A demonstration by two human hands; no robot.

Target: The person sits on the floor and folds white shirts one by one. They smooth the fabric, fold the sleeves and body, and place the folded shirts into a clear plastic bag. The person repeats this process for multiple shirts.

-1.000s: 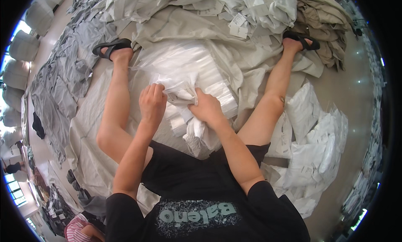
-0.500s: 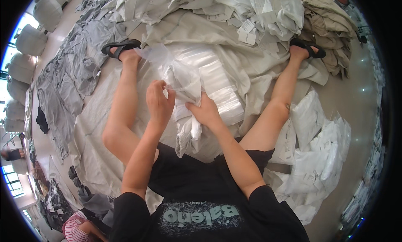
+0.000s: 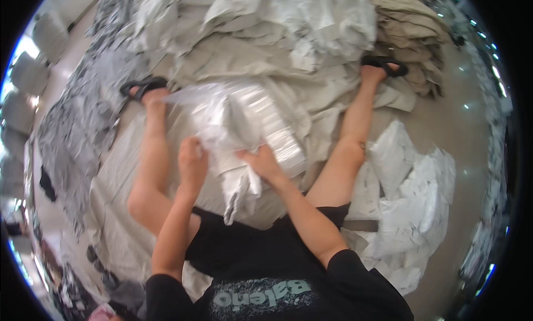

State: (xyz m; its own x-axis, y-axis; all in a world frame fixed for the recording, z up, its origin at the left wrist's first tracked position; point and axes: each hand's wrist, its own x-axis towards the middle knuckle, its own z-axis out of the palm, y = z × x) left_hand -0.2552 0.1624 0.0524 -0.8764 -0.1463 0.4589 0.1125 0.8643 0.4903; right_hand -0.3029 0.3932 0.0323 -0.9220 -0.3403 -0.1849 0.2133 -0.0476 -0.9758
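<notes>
A clear plastic bag (image 3: pixel 210 103) spreads between my hands, with a pale folded garment (image 3: pixel 237 124) partly inside it. My left hand (image 3: pixel 193 161) is closed, its fingers pinching the bag's left edge. My right hand (image 3: pixel 263 162) grips the bag's right edge, thumb lying over the garment. A twisted grey-white end of the garment (image 3: pixel 239 194) hangs out toward my lap. Underneath lies a stack of shiny flat plastic bags (image 3: pixel 283 136). Motion blurs my fingertips a little.
Beige cloth (image 3: pixel 125 179) covers the floor between and around my legs. Grey garments (image 3: pixel 72 135) are heaped at left, white ones (image 3: pixel 244 15) at the far side, tan ones (image 3: pixel 408 29) at far right. Filled white plastic packages (image 3: pixel 413 201) pile up beside my right leg.
My hands and the bag have come closer to my body. The bag now stretches wider, with the garment showing upright inside it. The whole view has shifted slightly.
</notes>
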